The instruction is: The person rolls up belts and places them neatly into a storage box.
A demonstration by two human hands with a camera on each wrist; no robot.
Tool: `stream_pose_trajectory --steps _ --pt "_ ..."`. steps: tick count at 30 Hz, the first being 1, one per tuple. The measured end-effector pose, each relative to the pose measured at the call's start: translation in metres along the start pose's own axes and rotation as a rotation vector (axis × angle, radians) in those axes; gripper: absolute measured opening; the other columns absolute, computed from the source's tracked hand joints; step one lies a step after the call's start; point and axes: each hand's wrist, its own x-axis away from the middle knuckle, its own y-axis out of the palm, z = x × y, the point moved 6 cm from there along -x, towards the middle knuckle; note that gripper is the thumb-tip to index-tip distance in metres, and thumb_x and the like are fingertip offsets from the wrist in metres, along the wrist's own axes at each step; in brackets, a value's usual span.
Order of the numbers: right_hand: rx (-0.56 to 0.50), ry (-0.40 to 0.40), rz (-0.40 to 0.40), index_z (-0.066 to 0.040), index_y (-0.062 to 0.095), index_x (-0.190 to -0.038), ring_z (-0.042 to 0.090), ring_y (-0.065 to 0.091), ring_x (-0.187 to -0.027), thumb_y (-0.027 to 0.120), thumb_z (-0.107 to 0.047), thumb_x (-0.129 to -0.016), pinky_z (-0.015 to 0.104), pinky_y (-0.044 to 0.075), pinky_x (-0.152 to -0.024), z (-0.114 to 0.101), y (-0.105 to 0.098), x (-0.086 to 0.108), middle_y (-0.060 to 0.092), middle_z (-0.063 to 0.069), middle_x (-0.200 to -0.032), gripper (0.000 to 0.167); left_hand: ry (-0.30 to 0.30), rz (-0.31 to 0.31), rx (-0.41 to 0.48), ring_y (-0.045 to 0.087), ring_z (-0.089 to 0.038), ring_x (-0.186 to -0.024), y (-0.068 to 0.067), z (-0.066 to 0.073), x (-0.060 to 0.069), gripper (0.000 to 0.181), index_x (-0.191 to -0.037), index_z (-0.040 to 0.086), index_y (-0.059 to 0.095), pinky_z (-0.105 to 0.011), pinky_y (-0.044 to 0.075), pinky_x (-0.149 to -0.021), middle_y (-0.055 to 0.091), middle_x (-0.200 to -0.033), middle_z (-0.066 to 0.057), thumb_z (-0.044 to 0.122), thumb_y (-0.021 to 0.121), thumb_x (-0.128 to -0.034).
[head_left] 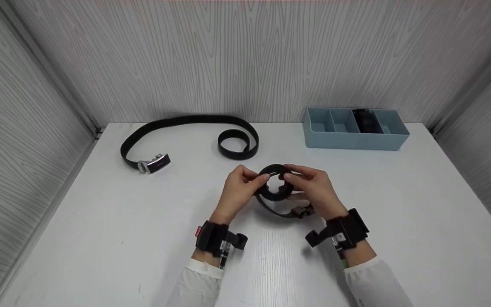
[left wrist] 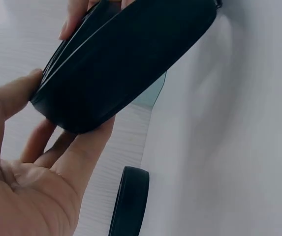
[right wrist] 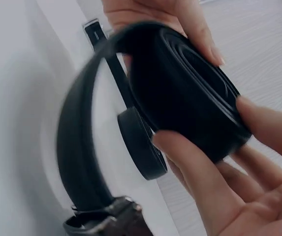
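Note:
Between both hands is a black belt (head_left: 275, 196), mostly wound into a coil, held above the table. My left hand (head_left: 235, 192) pinches the coil's left side, thumb on the near edge. On the opposite side, my right hand (head_left: 316, 192) grips the coil with thumb and fingers. A loose strap end hangs below the coil and ends in a metal buckle (right wrist: 113, 219), near the right hand. In the left wrist view the wound layers of the belt (left wrist: 116, 69) show along the edge.
A second black belt (head_left: 194, 120) lies at the back left, its buckle (head_left: 158, 163) to the left and its other end curled. At the back right stands a blue divided box (head_left: 352, 141), with a rolled black item (head_left: 366, 121) in one compartment. Walls border the table (head_left: 122, 238).

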Motion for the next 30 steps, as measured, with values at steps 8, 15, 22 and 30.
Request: stream_pose_trajectory --steps 8,15,22,30 --pt "-0.042 0.013 -0.005 -0.005 0.062 -0.142 0.028 0.076 -0.093 0.076 -0.019 -0.098 0.045 0.061 -0.083 0.0023 0.0012 -0.0013 0.068 0.029 -0.126 0.048 0.009 0.011 -0.009 0.070 -0.016 -0.081 -0.0009 0.0013 0.0012 0.032 -0.103 0.000 0.059 -0.027 0.057 -0.072 0.071 -0.095 -0.012 0.021 0.081 -0.0929" --pt "0.122 -0.004 -0.134 -0.004 0.064 -0.140 0.029 0.074 -0.099 0.077 -0.024 -0.097 0.047 0.062 -0.081 -0.0009 0.0002 -0.0014 0.071 0.022 -0.124 0.049 0.011 -0.113 -0.056 0.073 -0.017 -0.083 -0.0050 0.0029 0.0018 0.029 -0.103 0.001 0.061 -0.028 0.056 -0.074 0.076 -0.091 -0.010 0.020 0.081 -0.0932" --pt "0.177 -0.022 -0.179 -0.001 0.064 -0.139 0.029 0.073 -0.101 0.077 -0.021 -0.097 0.045 0.063 -0.077 -0.0031 -0.0001 -0.0003 0.074 0.018 -0.118 0.048 -0.004 -0.170 -0.076 0.074 -0.018 -0.084 -0.0030 0.0018 0.0023 0.031 -0.105 0.002 0.061 -0.028 0.056 -0.076 0.077 -0.090 -0.009 0.021 0.082 -0.0923" --pt "-0.010 -0.020 -0.033 0.001 0.062 -0.140 0.025 0.075 -0.093 0.075 -0.016 -0.098 0.043 0.063 -0.077 -0.0018 0.0000 -0.0011 0.074 0.020 -0.117 0.047 -0.033 -0.051 0.049 0.074 -0.020 -0.089 -0.0033 -0.0011 -0.0003 0.036 -0.108 -0.001 0.060 -0.031 0.059 -0.082 0.074 -0.099 -0.014 0.023 0.082 -0.0925"
